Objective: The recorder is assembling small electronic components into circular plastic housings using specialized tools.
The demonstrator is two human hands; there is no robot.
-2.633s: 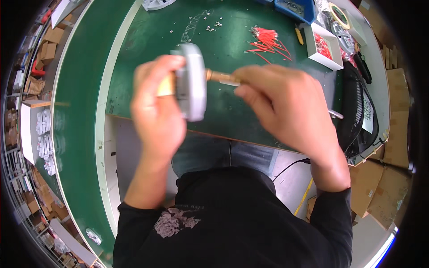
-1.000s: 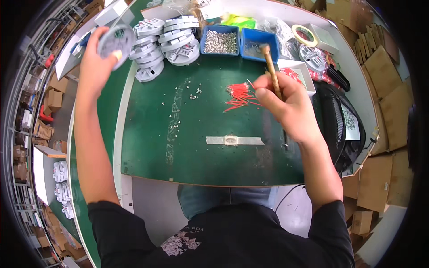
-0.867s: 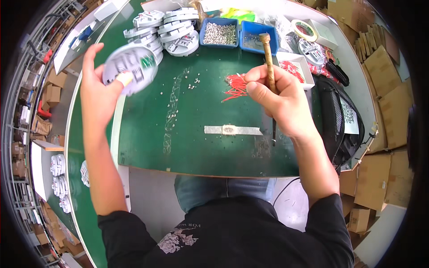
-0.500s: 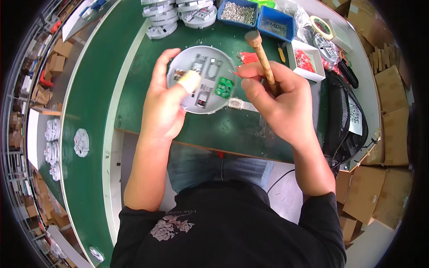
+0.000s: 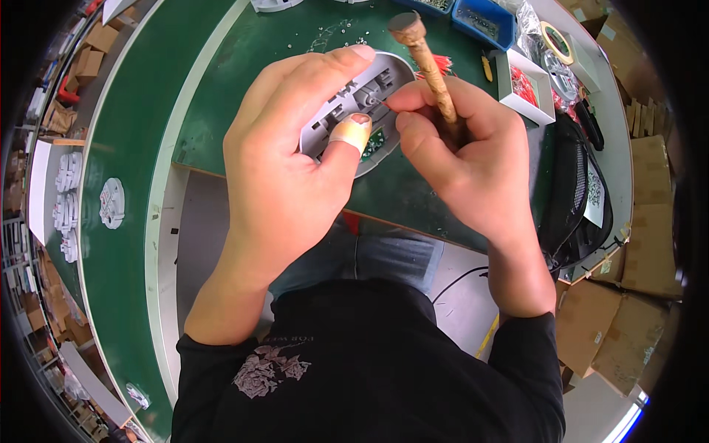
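Note:
My left hand [image 5: 284,155], with a bandage round its thumb, grips a round grey plastic housing [image 5: 399,72]. The housing is tilted, its inside with moulded slots turned toward my right hand. Partly behind the thumb, a small green circuit board [image 5: 375,140] sits inside it. My right hand [image 5: 473,148] is closed round a wooden-handled tool [image 5: 432,70] standing up out of the fist; its lower end is hidden. Thumb and forefinger also pinch a thin wire end close to the housing, mostly covered by the fingertips. Behind the housing lie red wires [image 5: 442,63] on the bench.
Blue bins [image 5: 484,23] of small metal parts stand at the back. To the right are a white box [image 5: 523,87] of red wires, a tape roll [image 5: 556,42] and a black bag [image 5: 565,196]. Small loose bits dot the green bench [image 5: 258,81]. Another grey housing [image 5: 112,203] lies far left.
The housing has tilted and moved right, and my left hand has turned over its upper edge. My right hand stays near its place, its fingertips now at the housing's inside.

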